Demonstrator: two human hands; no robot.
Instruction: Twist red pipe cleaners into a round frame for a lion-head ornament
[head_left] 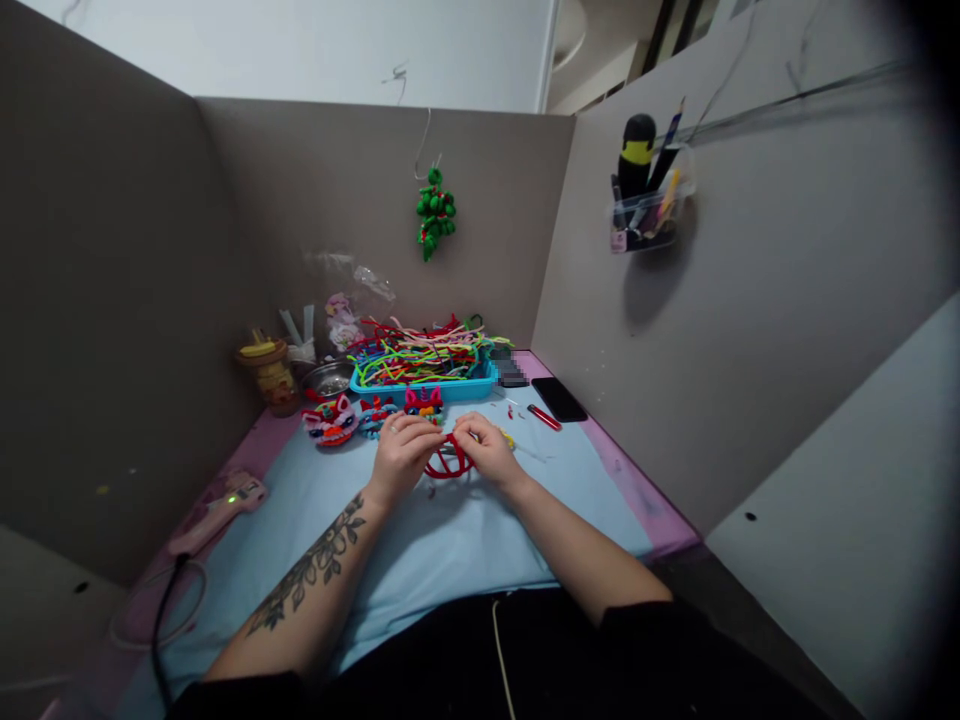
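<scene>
Between my hands is a red pipe-cleaner frame [450, 462], bent into a rounded shape with crossing strands. My left hand [405, 452] pinches its upper left edge, and my right hand [486, 446] pinches its upper right edge. The fingertips of both hands nearly meet at the top of the frame and partly cover it. Just beyond my left hand sit several fuzzy animal-face figures: a pink and red one [330, 422], a blue one [373, 418] and a red one [424, 402], partly hidden by the fingers.
A blue tray [420, 390] heaped with colourful pipe cleaners [427, 350] stands at the back. To its right lie a red cutter [544, 417] and a black phone [559, 399]. A pink glue gun [221, 510] with a cord is at left, a lidded cup [270, 375] behind it.
</scene>
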